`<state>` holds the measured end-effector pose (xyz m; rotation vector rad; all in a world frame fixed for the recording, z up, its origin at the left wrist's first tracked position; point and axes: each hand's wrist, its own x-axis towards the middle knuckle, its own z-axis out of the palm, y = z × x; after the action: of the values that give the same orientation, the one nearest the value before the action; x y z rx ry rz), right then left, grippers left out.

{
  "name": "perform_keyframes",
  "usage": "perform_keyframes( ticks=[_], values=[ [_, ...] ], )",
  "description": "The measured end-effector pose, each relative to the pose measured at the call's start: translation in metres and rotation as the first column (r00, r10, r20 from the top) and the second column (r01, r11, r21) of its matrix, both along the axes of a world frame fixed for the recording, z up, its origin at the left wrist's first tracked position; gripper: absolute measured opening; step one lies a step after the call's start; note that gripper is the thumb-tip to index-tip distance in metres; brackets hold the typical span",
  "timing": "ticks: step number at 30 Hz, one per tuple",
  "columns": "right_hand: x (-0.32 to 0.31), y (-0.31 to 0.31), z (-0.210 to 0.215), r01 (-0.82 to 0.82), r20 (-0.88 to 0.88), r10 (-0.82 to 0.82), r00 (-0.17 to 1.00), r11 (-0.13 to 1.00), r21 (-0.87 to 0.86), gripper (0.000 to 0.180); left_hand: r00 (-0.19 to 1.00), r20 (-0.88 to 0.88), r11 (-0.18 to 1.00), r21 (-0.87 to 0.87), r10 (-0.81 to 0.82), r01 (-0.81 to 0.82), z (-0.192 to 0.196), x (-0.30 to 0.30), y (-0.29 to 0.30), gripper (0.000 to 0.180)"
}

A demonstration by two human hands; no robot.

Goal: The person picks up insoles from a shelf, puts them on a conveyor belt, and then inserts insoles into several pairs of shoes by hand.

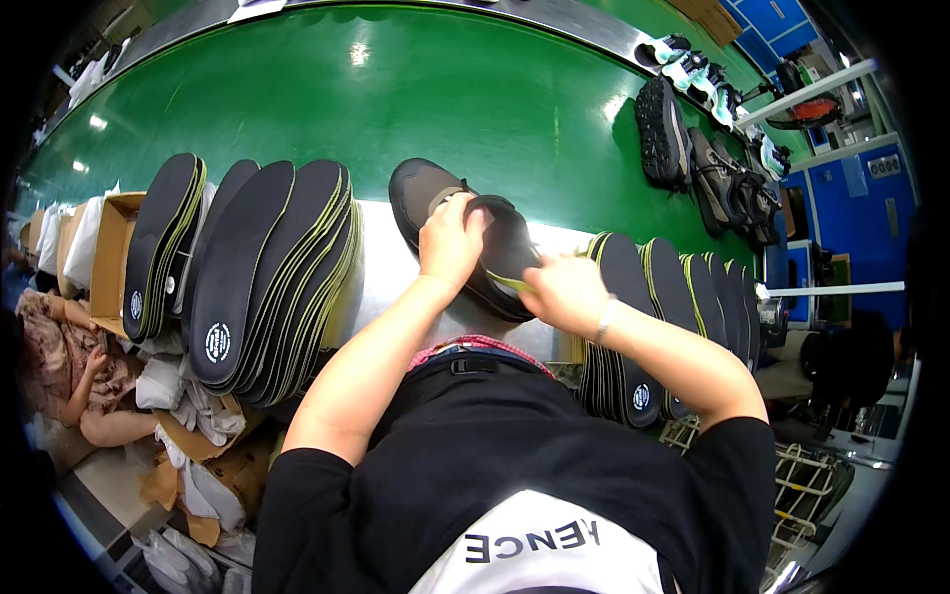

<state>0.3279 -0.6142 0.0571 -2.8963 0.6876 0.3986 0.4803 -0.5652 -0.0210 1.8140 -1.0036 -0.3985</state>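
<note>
A brown and dark grey shoe (418,190) rests on the metal edge in front of me, its toe pointing away and to the left. My left hand (452,243) is closed on the shoe's upper near the tongue. Partly inside the shoe's opening is a black insole (507,246) with a yellow-green edge; its front part is hidden in the shoe. With my right hand (569,294) I pinch the insole's edge near the heel end.
Stacks of black insoles (242,272) stand to my left, and more insole stacks (621,337) to my right. Beyond lies a green work surface (465,89). Several finished-looking shoes (665,139) stand at the far right. A co-worker's arm (87,381) shows at the far left.
</note>
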Motion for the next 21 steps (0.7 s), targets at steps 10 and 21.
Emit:
perform_keyframes(
  ticks=[10,21],
  values=[
    [0.037,-0.016,-0.061,-0.065,-0.214,0.093,0.972,0.989,0.134,0.020,1.000,0.008,0.999,-0.052,0.004,-0.003,-0.005,0.000,-0.003,0.018],
    [0.046,-0.013,-0.071,-0.194,-0.440,0.218,0.871,0.976,0.100,0.019,0.999,0.011,0.998,-0.058,-0.034,0.035,-0.001,-0.008,-0.003,0.020]
  ],
)
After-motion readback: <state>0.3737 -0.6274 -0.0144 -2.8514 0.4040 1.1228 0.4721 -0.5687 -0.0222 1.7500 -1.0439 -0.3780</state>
